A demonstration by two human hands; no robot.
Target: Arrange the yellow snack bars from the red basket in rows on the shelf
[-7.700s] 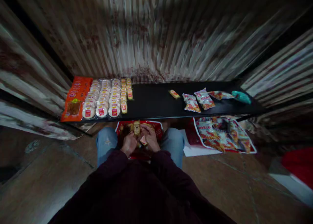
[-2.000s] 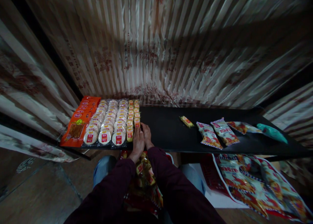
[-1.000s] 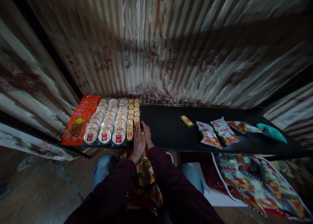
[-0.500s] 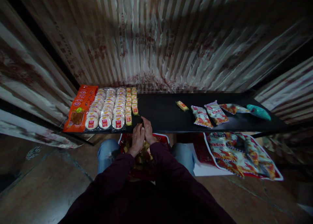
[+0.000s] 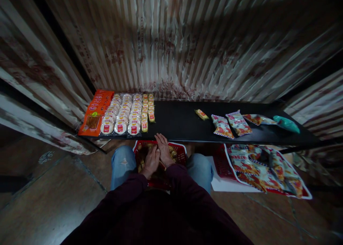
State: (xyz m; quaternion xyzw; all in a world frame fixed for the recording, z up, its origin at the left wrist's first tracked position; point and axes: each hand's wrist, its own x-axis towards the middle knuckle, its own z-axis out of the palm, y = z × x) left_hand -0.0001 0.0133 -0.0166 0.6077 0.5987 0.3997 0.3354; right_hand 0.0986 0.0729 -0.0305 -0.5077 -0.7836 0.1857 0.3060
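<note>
Both hands are together over a red basket (image 5: 184,155) with a white rim, held between the knees and filled with small gold-wrapped snack packets (image 5: 174,154). My left hand (image 5: 152,161) has its fingers drawn together against the right hand; whatever they hold, if anything, is hidden. My right hand (image 5: 165,153) lies beside it with fingers stretched toward the front edge of the black shelf (image 5: 174,127). Nearest on the shelf are two columns of small yellow snack packets (image 5: 144,125). To their left are rows of round white crackers (image 5: 120,125) in clear wrappers.
An orange snack bag (image 5: 92,120) lies at the shelf's left end. Toward the right are a single yellow packet (image 5: 201,114), two white-and-red snack bags (image 5: 222,126), another bag (image 5: 259,119) and a teal packet (image 5: 286,124). Below stands a second basket (image 5: 226,150) full of bags.
Both hands have drawn back from the shelf's front edge to over the basket, and the right fingers look straighter. The camera view has shifted slightly. The items on the shelf look unchanged.
</note>
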